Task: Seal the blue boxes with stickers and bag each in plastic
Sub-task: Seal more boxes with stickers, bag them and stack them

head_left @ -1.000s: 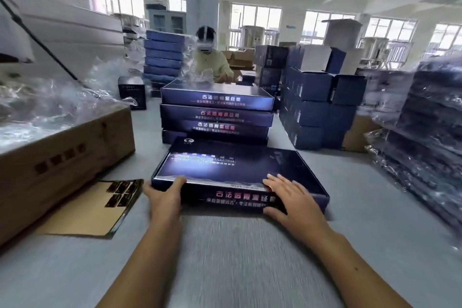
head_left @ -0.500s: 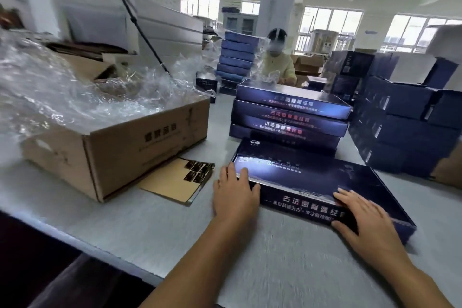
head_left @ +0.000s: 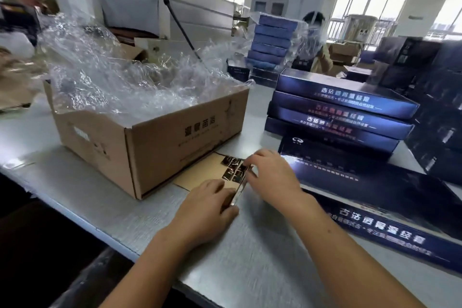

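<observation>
A flat dark blue box lies on the grey table to my right. Behind it stands a stack of three like boxes. A tan sticker sheet with several dark shiny stickers lies between the cardboard carton and the blue box. My left hand presses down on the sheet's near edge. My right hand reaches over the sheet, its fingertips at the stickers on the right edge. Whether a sticker is pinched between the fingers is hidden.
An open cardboard carton full of clear plastic bags stands left of the sheet. More blue boxes are stacked at the back, where another person works. Dark boxes pile up at the right. The table's front edge runs close on my left.
Both hands have left the blue box and moved left onto the sticker sheet. My view has swung left, bringing the carton of plastic bags to the middle.
</observation>
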